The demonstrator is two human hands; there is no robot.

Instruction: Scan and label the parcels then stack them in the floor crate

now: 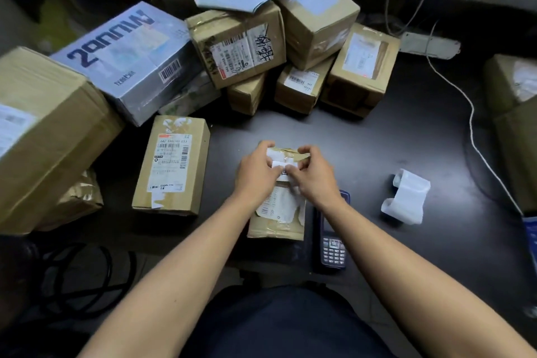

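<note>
My hands press a small white label onto a parcel on a dark table.

The dark table (406, 136) is dim and cluttered. A small brown parcel (277, 222) lies just before me, beside a keypad handset (333, 250). My left hand (257, 171) and right hand (315, 176) meet over its far end, fingertips pinching the label (283, 166) between them. Label roll (406, 197) sits right; a taped box (173, 166) left; stacked boxes (238, 46) beyond.
</note>
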